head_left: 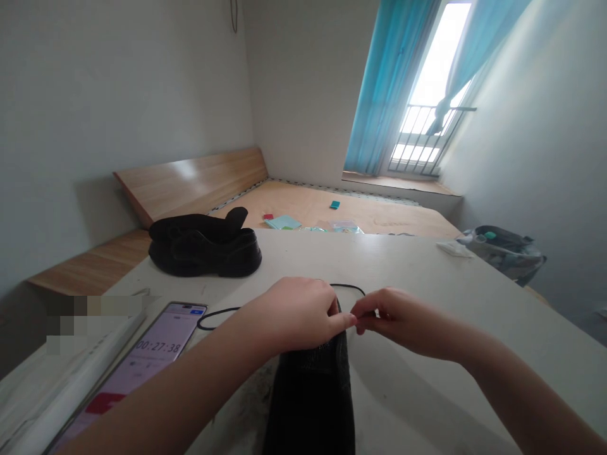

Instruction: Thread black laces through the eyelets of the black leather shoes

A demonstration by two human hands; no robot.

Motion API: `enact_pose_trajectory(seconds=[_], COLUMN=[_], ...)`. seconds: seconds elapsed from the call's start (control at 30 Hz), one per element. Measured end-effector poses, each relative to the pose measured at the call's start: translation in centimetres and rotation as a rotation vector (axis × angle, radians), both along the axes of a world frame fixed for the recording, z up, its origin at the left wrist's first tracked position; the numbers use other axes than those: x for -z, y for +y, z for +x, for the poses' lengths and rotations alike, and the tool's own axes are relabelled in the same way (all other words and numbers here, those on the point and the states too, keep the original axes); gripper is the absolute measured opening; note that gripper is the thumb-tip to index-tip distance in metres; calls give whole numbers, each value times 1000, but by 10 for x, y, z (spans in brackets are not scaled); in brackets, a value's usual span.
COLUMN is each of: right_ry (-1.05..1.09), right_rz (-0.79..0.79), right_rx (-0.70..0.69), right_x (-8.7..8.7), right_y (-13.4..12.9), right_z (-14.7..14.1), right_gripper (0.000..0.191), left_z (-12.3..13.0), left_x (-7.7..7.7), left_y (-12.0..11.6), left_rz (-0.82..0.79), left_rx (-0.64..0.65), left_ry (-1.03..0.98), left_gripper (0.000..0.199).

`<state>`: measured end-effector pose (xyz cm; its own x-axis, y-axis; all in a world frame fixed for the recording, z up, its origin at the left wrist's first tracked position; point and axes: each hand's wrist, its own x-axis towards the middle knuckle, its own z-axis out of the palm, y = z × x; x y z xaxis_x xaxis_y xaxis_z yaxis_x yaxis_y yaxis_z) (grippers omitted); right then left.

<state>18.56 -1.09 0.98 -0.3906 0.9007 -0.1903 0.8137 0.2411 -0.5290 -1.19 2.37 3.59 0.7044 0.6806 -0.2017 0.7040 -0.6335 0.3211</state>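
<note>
"Just below the grip, what is that dark thing?"

"It is a black shoe [310, 411]; it points long ways under the left hand [298, 319]; near the fingers it looks bumpy, like net; the rest is too dark to see well."

"And how tight is the grip?"

"The right hand [379, 318] pinches narrow, with its fingertips shut on a thin black lace [348, 286]; the left hand bends over the shoe, its thumb touching the right fingertips; I cannot tell if it holds any lace."

"Can you read anything?"

"Left of the grip lies a phone [159, 344]; its pale purple screen says 00:27:38; a blue patch sits at the top and a red one lower down; the other writing is too tiny to read."

"What else is near?"

"Past the grip, to the left, rests another black shoe [208, 256], with a thick sole and a flap poking up; the lace makes thin, round loops on both sides of the grip; all around is a flat white table [403, 265]."
</note>
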Motion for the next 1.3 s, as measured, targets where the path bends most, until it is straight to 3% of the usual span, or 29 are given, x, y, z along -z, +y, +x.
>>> enact_pose_trajectory(seconds=[0.13, 0.43, 0.7, 1.0, 1.1, 1.23, 1.3], right_ry=[-7, -39, 127, 426, 409, 382, 449], right_rz=[-55, -42, -128, -311, -230, 71, 134], right_rx=[8, 52, 53, -48, -28, -20, -47], right_x=[2, -4, 5, 18, 19, 11, 4], right_y=[-7, -14, -14, -2, 2, -2, -7], right_z=[-4, -15, -13, -7, -5, -9, -13], right_gripper=[19, 11, 11, 14, 21, 28, 30], left_z=[-2, -1, -1, -2, -4, -8, -11], left_x=[-2, -3, -3, 4, 3, -8, -17], left_y=[2, 1, -3, -3, -3, -5, -9], left_rz=[-27, -22, 7, 16, 10, 63, 69], left_rx=[42, 45, 63, 94, 70, 4, -1], left_ry=[33, 37, 17, -71, -105, -176, -256], left_gripper=[21, 29, 18, 13, 15, 17, 16])
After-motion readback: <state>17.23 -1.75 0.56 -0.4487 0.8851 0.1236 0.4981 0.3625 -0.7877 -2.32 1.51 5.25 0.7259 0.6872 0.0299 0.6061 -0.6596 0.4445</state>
